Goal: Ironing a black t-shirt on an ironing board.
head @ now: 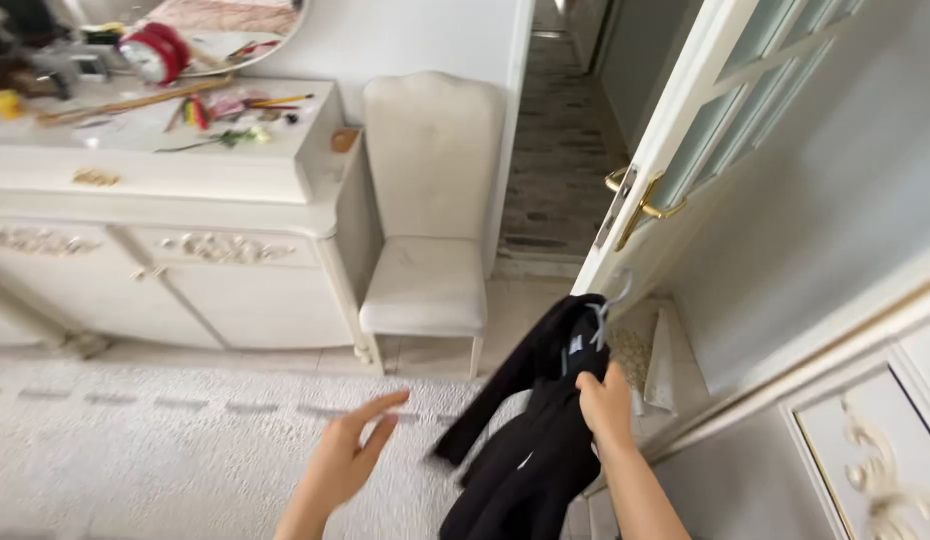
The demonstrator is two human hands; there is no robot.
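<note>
Right hand (605, 405), near right of scene: clenched on the upper part of a black garment (530, 440), grip just below a pale hanger (600, 318) whose hook rises above the collar. Garment long axis: near-vertical, leaning slightly left toward the bottom, bulk hanging down and to the left of the gripping hand, one sleeve trailing out to the lower left. Left hand (350, 460), near centre: released, fingers extended and spread, palm turned toward the garment, holding nothing, apart from the trailing sleeve and left of it. Nearer hand to the garment: the right, already in contact. Underfoot: pale textured carpet (185, 450). Farther off: cream upholstered chair (430, 210) against the wall, white dresser (165, 220) at far left with clutter on top, white glazed door (705, 130) with a gold handle standing open at far right, just behind the hanger.
</note>
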